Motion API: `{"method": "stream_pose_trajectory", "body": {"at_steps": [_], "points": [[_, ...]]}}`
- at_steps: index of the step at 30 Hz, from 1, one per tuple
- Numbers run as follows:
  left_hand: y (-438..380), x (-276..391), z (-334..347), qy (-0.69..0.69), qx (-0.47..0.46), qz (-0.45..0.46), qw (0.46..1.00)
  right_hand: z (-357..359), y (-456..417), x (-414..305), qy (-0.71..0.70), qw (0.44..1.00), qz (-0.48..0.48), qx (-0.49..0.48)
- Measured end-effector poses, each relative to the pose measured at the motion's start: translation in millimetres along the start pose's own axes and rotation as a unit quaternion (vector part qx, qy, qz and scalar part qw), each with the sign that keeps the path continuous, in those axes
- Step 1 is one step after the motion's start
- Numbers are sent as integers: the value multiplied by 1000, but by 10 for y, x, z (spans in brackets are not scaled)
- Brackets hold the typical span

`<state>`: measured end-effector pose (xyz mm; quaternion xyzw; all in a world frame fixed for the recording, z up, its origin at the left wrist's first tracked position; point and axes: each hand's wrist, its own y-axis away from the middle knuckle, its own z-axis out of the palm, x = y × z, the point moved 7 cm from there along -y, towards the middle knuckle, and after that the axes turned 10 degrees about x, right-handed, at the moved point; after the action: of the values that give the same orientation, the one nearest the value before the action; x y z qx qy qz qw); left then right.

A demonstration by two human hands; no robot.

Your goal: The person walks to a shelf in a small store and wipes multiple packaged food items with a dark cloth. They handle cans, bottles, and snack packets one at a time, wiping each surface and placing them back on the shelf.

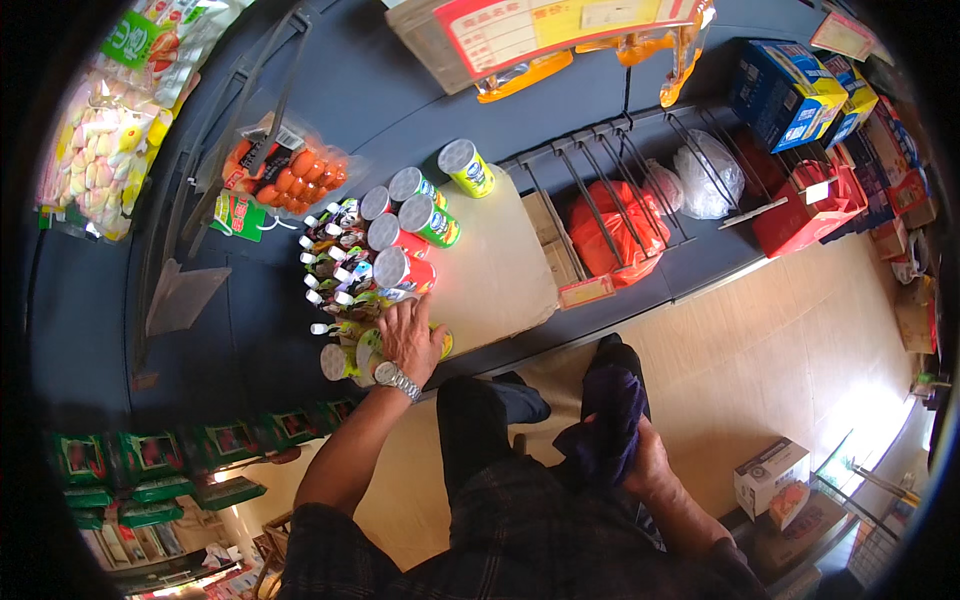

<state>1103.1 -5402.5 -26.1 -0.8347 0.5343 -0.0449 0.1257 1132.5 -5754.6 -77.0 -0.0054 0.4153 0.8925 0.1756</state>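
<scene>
My left hand (411, 341), with a metal watch at the wrist, reaches over the near end of a group of snack canisters. It covers most of a yellow-green canister (448, 342); whether the fingers grip it is hidden. Just beyond the fingertips stands a red canister (406, 270) with a clear lid. Green canisters (430, 220) and a lone yellow-green canister (466, 169) are farther back on a cardboard sheet (491, 262). White-capped pouches (337, 255) stand in rows left of the canisters. A bunched dark purple cloth (604, 431) is held in my right hand (649, 457), above my leg.
A wire rack (611, 202) adjoins the cardboard, with a red plastic bag (619, 229) behind its bars. Bagged sweets (105, 157) and packed sausages (300, 172) hang at left. Overhead is a price-tag holder (540, 34). Boxes (771, 476) sit on the floor at lower right.
</scene>
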Motion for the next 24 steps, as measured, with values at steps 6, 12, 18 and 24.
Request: {"method": "stream_pose_trajectory", "body": {"at_steps": [6,12,18,24], "points": [[-53,77,-124,12,2,-9,1000,-86,-13,-66,-18,1000,14,12],[78,81,-114,67,-63,54,994,-226,-44,-87,93,994,-48,13],[-830,509,-204,146,52,108,982,-222,-69,-38,30,999,1,13],[-1833,829,245,97,-4,153,983,-324,-72,-47,24,997,-12,69]]}}
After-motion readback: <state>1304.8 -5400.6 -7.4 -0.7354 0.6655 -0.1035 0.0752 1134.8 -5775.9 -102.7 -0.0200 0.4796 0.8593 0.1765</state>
